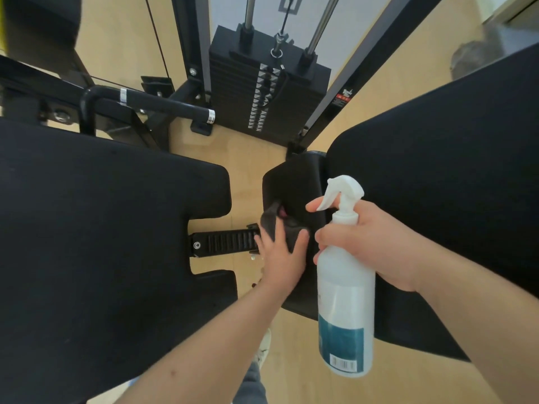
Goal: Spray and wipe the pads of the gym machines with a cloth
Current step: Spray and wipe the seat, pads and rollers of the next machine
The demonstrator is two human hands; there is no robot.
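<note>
One flat left hand (281,259) presses the cloth (271,225) onto the small pad (294,182); beside that pad the right hand (376,246) grips the spray bottle (345,290).

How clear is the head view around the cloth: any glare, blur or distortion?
Head view: even light, no glare; wide-angle distortion splays the machine's uprights; the dark cloth under the left hand blends into the black pad; spray bottle sharp.

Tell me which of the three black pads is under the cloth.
The small middle pad, between the large left pad and large right pad: only there does the left hand press the grey cloth.
</note>
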